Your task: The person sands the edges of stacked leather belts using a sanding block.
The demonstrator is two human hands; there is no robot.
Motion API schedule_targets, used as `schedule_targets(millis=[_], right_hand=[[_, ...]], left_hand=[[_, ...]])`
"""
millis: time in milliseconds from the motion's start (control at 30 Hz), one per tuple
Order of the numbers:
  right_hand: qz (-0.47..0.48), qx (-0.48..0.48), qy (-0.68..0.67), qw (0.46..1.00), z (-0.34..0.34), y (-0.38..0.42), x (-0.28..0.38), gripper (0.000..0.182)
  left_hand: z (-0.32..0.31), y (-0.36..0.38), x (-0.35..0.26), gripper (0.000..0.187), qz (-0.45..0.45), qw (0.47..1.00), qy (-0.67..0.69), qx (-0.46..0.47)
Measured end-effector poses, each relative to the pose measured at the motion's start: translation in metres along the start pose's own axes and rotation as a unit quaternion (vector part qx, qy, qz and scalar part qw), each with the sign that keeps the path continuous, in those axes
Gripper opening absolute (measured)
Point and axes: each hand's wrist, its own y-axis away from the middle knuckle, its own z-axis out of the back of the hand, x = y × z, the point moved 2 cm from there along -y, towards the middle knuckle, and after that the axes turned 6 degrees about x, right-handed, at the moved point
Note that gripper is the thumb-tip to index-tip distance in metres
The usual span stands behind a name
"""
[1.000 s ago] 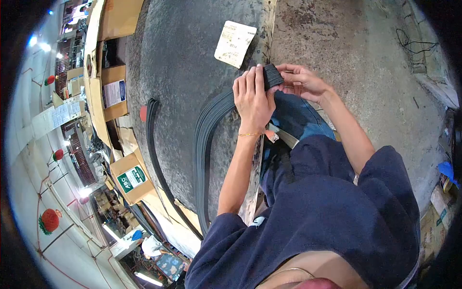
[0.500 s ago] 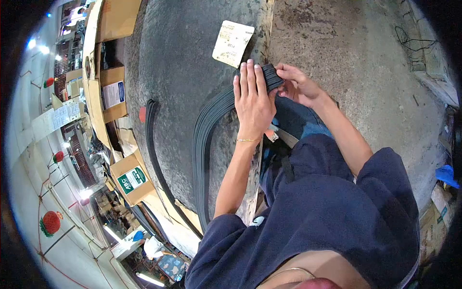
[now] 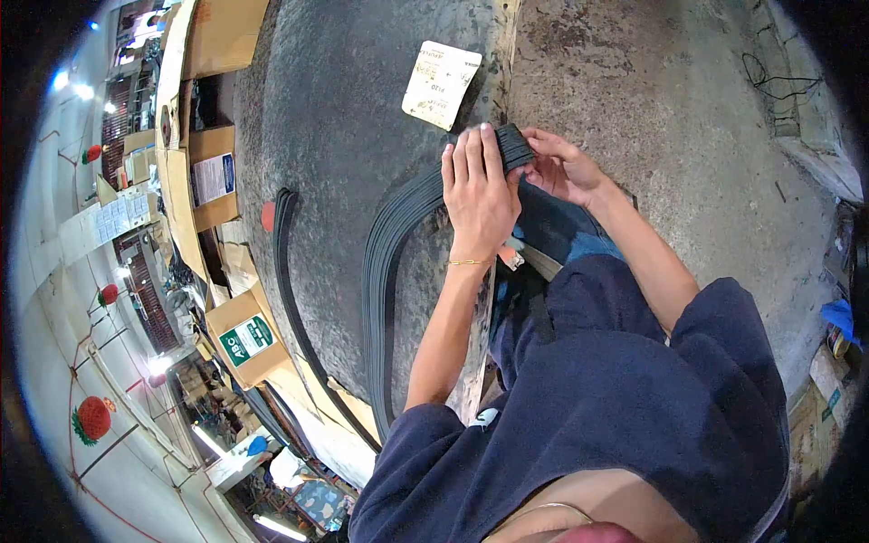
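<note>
A thick bundle of long black rubber strips (image 3: 378, 271) curves across the dark tabletop, its near end at the table's edge. My left hand (image 3: 482, 204) lies across the bundle close to that end, fingertips over the far side and thumb along the near side. At the strip ends is my right hand (image 3: 566, 170), its bent fingers closed around the end corner; some fingertips are hidden. Just beyond my left fingertips lies a white printed card (image 3: 441, 86) with worn edges.
A thinner group of black strips (image 3: 288, 271) runs along the table's left side, near a small red piece (image 3: 268, 216). Cardboard boxes (image 3: 243, 337) line that side. Concrete floor (image 3: 670, 136) extends to the right, with tangled wire (image 3: 774, 81) farther off.
My left fingers have drawn back slightly and look more bent over the bundle. My right hand has shifted a little downward at the strip ends.
</note>
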Motion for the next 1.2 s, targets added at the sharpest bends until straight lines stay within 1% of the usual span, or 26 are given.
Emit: schedule_targets(millis=[133,167,200,233,267,300,333,400,433,467,500,533,600,633,667,733,767,833,900,933,967,1000,1067,1133,1167,1200], right_hand=[[0.003,-0.001,0.017,1.000,-0.013,0.002,0.011,0.023],[0.048,-0.067,0.167,0.982,-0.017,0.001,0.025,0.021],[0.092,-0.126,0.314,0.937,-0.024,-0.003,0.039,0.019],[0.129,-0.131,0.386,0.904,-0.028,-0.010,0.059,0.019],[0.127,-0.125,0.388,0.904,-0.032,-0.022,0.068,0.019],[0.196,-0.077,0.530,0.821,-0.057,-0.037,0.079,0.025],[0.261,-0.030,0.653,0.710,-0.083,-0.051,0.087,0.030],[0.283,0.071,0.834,0.468,-0.127,-0.081,0.088,0.044],[0.285,0.072,0.834,0.466,-0.129,-0.100,0.086,0.044],[0.188,0.134,0.898,0.375,-0.122,-0.124,0.078,0.053],[0.086,0.191,0.939,0.273,-0.128,-0.135,0.070,0.062],[0.088,0.191,0.940,0.270,-0.134,-0.140,0.072,0.062],[-0.069,0.209,0.948,0.228,-0.138,-0.144,0.074,0.064],[-0.103,0.194,0.957,0.190,-0.143,-0.147,0.074,0.054],[-0.105,0.198,0.955,0.192,-0.133,-0.147,0.073,0.054],[0.035,0.192,0.963,0.185,-0.111,-0.138,0.079,0.045],[0.064,0.151,0.967,0.194,-0.101,-0.127,0.081,0.040],[0.094,0.032,0.856,0.507,-0.128,-0.072,0.086,0.043],[0.185,-0.067,0.783,0.590,-0.133,-0.013,0.069,0.053],[0.204,-0.027,0.811,0.548,-0.123,0.009,0.049,0.058],[0.142,-0.001,0.823,0.550,-0.107,0.024,0.027,0.063],[0.124,-0.075,0.850,0.507,-0.109,0.036,0.007,0.066],[0.144,-0.097,0.836,0.520,-0.117,0.034,-0.002,0.064],[0.163,-0.152,0.876,0.428,-0.120,0.023,-0.007,0.063],[0.200,-0.170,0.874,0.409,-0.118,0.020,-0.008,0.053],[0.200,-0.174,0.872,0.411,-0.112,0.022,-0.009,0.053]], left_hand=[[0.001,-0.004,0.001,0.071,0.011,0.999,0.026,-0.022],[0.002,-0.004,0.000,0.070,0.002,1.000,0.025,-0.019],[0.003,-0.005,0.001,0.069,-0.005,1.000,0.022,-0.016],[0.002,-0.005,0.001,0.065,0.000,1.000,0.023,-0.021],[0.001,-0.004,0.001,0.065,0.004,0.999,0.020,-0.026],[0.001,-0.005,0.001,0.064,0.008,0.999,0.023,-0.023],[0.001,-0.006,0.001,0.064,0.010,0.999,0.026,-0.019],[0.003,-0.007,0.003,0.061,0.005,0.999,0.024,-0.020],[0.007,-0.009,0.003,0.061,0.009,0.999,0.034,0.008],[0.011,-0.010,0.004,0.061,0.013,0.998,0.043,0.036],[0.018,-0.008,0.004,0.061,0.013,0.999,0.041,0.032],[0.024,-0.006,0.004,0.062,0.001,0.997,0.074,0.020],[0.035,-0.004,0.006,0.062,-0.012,0.994,0.109,0.011],[0.042,-0.002,0.007,0.063,-0.023,0.993,0.117,-0.017],[0.046,0.002,0.009,0.064,-0.032,0.991,0.123,-0.043],[0.047,0.002,0.012,0.064,-0.042,0.990,0.122,-0.056],[0.045,0.000,0.014,0.064,-0.035,0.990,0.126,-0.045],[0.038,-0.004,0.015,0.064,-0.025,0.990,0.133,-0.030],[0.026,-0.011,0.011,0.059,-0.001,0.994,0.104,-0.029],[0.018,-0.008,0.009,0.059,-0.001,0.994,0.108,-0.028],[0.006,-0.004,0.009,0.057,-0.011,0.998,0.066,-0.010],[-0.003,-0.002,0.006,0.056,-0.022,0.999,0.025,0.011],[-0.005,-0.005,0.005,0.055,-0.030,0.999,0.028,0.022],[-0.005,-0.005,0.007,0.056,-0.039,0.999,0.014,-0.001],[-0.005,-0.003,0.007,0.056,-0.021,0.999,0.020,0.019],[-0.005,-0.004,0.004,0.056,-0.025,0.999,0.020,0.022]])
